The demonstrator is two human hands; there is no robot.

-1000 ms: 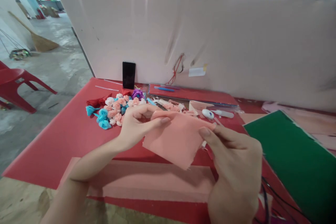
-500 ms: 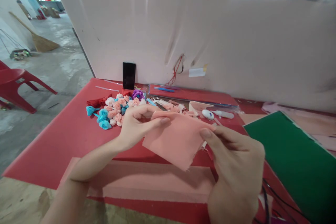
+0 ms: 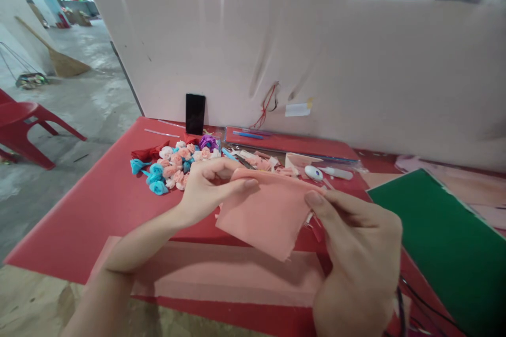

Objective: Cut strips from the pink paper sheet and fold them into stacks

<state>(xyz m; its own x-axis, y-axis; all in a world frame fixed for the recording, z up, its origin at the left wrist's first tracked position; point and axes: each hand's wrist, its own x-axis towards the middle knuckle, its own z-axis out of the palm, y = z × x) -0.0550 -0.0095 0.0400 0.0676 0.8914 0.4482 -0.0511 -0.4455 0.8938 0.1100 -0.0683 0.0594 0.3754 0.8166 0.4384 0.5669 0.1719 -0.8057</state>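
A square piece of peach crepe paper (image 3: 264,213) is stretched between my two hands above the table. My left hand (image 3: 209,189) pinches its upper left edge between thumb and fingers. At the upper right corner, my right hand (image 3: 356,226) grips the paper with the thumb in front. The top edge looks folded or rolled over; the lower edge hangs free and slightly ragged. Below lies a long strip of peach crepe paper (image 3: 221,274), flat along the table's front. Behind my left hand sits a pile of paper roses (image 3: 174,166) in peach, white and blue, with a purple one (image 3: 208,142).
Paper scraps (image 3: 272,163) and a white glue-gun-like tool (image 3: 336,172) lie behind the paper. A black phone (image 3: 195,114) leans on the white panel (image 3: 237,52). At right is a green cutting board (image 3: 438,242), with dark cables (image 3: 427,300) nearby. A red chair (image 3: 31,121) stands left.
Both hands and the peach paper have shifted very slightly right and down. The grip on the paper is unchanged.
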